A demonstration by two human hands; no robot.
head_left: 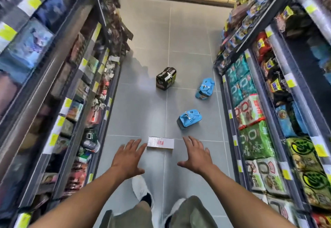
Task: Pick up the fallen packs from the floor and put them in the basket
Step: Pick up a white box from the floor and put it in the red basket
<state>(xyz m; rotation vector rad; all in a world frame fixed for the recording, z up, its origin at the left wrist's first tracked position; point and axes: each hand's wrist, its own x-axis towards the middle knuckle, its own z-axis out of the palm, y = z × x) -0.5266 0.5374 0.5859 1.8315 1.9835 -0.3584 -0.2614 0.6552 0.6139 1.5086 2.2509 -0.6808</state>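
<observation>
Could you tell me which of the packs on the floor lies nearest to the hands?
The flat white pack, lying between the outstretched hands; the two blue packs and the dark pack lie farther up the aisle.

Blurred left shelving (pixel 44 84), forearms cut off at bottom edge.

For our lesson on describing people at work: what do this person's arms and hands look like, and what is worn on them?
Both forearms are bare: no sleeves reach into view. The left hand and right hand wear no gloves, and no rings, watch or bands show on the hands or wrists. No markings can be seen on them. The fingers look slightly blurred.
</observation>
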